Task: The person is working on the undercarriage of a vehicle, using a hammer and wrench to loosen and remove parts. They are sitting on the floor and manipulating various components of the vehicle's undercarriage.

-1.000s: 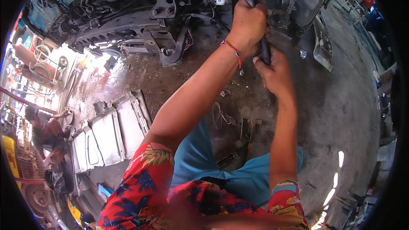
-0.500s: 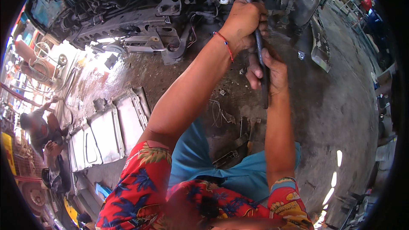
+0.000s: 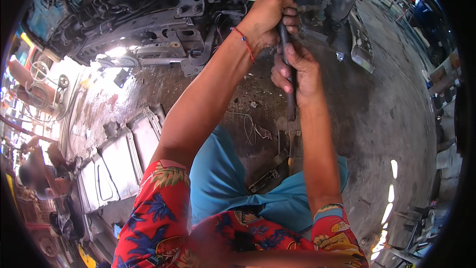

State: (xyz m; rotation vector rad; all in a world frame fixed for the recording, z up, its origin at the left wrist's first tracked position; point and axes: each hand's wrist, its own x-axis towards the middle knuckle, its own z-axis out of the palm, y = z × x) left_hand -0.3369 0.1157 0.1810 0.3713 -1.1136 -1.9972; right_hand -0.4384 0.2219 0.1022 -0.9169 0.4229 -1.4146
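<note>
A long dark wrench [image 3: 291,89] runs steeply up from between my forearms to the vehicle, its top end cut off by the picture's edge. My left hand [image 3: 270,17] is wrapped round its upper part, fingers closed, with a red bracelet on the wrist. Lower down, my right hand [image 3: 300,69] is closed on the shaft, thumb on one side and fingers on the other. The wrench's lower end sticks out free below that hand. Just beyond my hands is the vehicle's dirty underbody [image 3: 183,17], with a dark bracket-like frame, hoses and wiring.
On the floor near my legs lie a hammer [image 3: 291,151] and a dark metal part [image 3: 264,181]. A pale metal panel [image 3: 114,166] lies to the left, with a person [image 3: 42,173] beyond it. A bent metal strip [image 3: 363,49] hangs at the right of the vehicle.
Both hands and the wrench have shifted slightly left and up in the picture, as has most of the scene. My grip on the wrench looks unchanged. The person at left has leaned or moved.
</note>
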